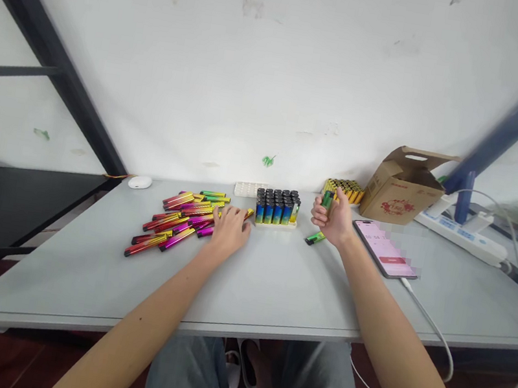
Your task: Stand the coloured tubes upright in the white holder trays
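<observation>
My right hand (pixel 332 217) is closed around a green lighter (pixel 327 199), raised over the table. Below that hand another green lighter (pixel 315 238) lies flat. My left hand (pixel 229 234) rests at the right edge of a loose pile of red, yellow and purple lighters (pixel 175 225); its fingers are bent down, and what they grip, if anything, is hidden. Between the hands, blue lighters with black tops (pixel 273 212) stand upright in rows in a white tray (pixel 275 225), with a yellowish one at the right front corner.
Behind are a white holed tray (pixel 247 189) and a block of yellow lighters (pixel 355 193). An open cardboard box (pixel 399 193), a phone (pixel 385 250) with a cable and a power strip (pixel 465 238) are at right. A white case (pixel 139 182) lies back left.
</observation>
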`<act>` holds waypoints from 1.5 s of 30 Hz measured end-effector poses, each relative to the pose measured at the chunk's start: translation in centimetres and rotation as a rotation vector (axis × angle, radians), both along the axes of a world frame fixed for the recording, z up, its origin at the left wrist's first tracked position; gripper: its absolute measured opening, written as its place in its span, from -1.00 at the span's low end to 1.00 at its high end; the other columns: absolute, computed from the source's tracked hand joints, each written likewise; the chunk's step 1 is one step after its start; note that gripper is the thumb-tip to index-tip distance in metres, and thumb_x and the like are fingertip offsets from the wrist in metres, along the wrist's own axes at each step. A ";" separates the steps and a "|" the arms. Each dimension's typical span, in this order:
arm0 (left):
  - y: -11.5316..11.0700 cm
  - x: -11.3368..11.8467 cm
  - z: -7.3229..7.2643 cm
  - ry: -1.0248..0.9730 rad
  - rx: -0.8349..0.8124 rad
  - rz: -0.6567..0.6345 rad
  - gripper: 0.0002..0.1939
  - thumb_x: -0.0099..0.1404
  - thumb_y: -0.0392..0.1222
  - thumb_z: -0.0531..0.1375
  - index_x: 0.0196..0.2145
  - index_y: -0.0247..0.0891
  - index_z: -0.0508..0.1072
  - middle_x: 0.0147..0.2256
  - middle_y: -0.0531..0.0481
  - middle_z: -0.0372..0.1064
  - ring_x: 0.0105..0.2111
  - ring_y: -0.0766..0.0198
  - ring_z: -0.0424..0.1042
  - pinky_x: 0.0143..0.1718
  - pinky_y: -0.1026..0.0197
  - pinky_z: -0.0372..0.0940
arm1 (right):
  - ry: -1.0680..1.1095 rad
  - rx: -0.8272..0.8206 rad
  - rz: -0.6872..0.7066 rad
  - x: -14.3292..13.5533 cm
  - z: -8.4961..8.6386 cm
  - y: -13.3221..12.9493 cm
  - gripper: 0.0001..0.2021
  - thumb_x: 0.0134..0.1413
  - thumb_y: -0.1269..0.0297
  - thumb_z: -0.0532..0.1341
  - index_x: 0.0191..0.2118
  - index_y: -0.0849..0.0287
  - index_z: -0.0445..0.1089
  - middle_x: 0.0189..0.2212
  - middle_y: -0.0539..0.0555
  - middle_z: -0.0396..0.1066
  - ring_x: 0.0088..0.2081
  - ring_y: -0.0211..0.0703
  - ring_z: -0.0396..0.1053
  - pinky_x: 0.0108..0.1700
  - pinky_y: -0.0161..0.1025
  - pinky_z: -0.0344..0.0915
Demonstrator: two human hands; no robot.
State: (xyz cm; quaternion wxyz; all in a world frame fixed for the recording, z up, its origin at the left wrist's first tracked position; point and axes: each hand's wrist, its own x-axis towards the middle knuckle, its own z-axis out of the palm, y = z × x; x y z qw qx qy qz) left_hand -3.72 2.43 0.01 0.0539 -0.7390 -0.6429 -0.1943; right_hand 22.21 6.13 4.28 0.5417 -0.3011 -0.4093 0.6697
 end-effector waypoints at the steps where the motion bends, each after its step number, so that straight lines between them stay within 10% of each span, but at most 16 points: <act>1: 0.0 0.0 0.0 -0.003 -0.002 0.002 -0.76 0.31 -0.20 0.04 -0.13 -0.21 0.43 -0.11 -0.15 0.42 0.08 -0.01 0.26 0.27 -0.24 -0.14 | 0.026 -0.003 0.040 0.0 0.2 -0.3 -0.49 0.03 -0.26 0.09 -0.52 0.14 0.18 -0.67 -0.15 -0.11 -0.67 -0.40 -0.23 -0.67 -0.41 -0.19; 14: -0.1 0.2 0.2 -0.011 -0.014 0.004 -0.74 0.31 -0.16 0.05 -0.10 -0.21 0.43 -0.09 -0.16 0.42 0.07 -0.03 0.26 0.25 -0.23 -0.10 | 0.191 -0.017 0.344 -0.7 0.4 -1.6 -0.54 0.04 -0.13 0.04 -0.60 0.10 -0.08 -0.70 -0.17 -0.25 -0.65 -0.39 -0.34 -0.67 -0.43 -0.14; 45: -0.2 0.3 0.3 -0.026 -0.043 0.006 -0.69 0.32 -0.14 0.02 -0.04 -0.20 0.40 -0.07 -0.18 0.40 0.08 -0.03 0.27 0.27 -0.24 -0.15 | 0.027 -0.047 0.314 -3.8 0.0 -2.1 -0.73 0.03 0.06 0.00 -0.52 0.09 -0.01 -0.66 -0.17 -0.20 -0.64 -0.36 -0.35 -0.67 -0.43 -0.22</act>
